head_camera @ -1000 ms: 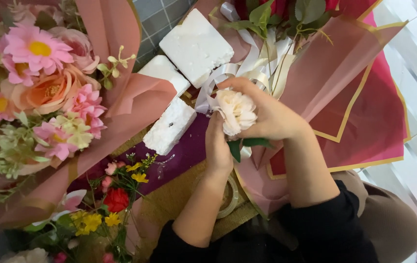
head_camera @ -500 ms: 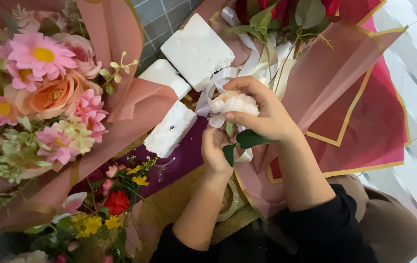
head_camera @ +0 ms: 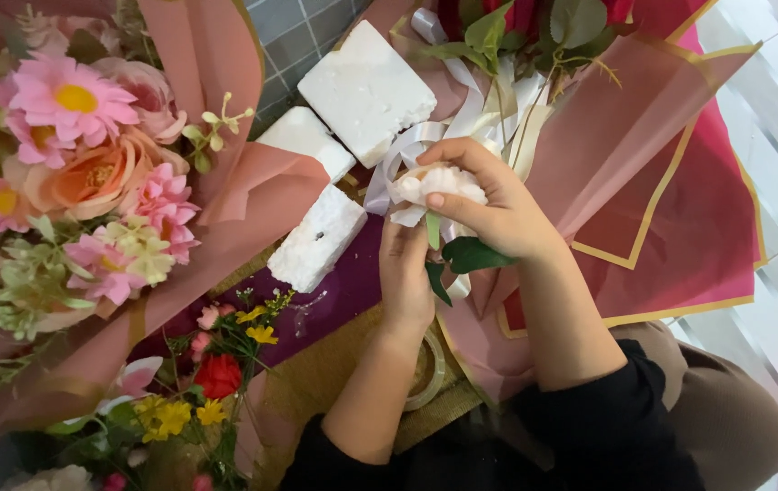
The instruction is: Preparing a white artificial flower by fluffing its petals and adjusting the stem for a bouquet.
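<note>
With both the right hand (head_camera: 498, 214) and left hand (head_camera: 407, 273) pinching the pale flower (head_camera: 434, 186) above the maroon wrapping paper (head_camera: 680, 227), too firm a squeeze could crush its petals or snap the stem.

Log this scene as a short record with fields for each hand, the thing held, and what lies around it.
left hand: left hand grips the stem under the bloom
right hand: right hand cups the bloom from above
held: cream-white ruffled flower with green leaves
nearby: three white foam blocks; cream ribbon
left side: pink-wrapped bouquet of pink and orange flowers
right side: red and pink wrapping paper with gold edge
</note>
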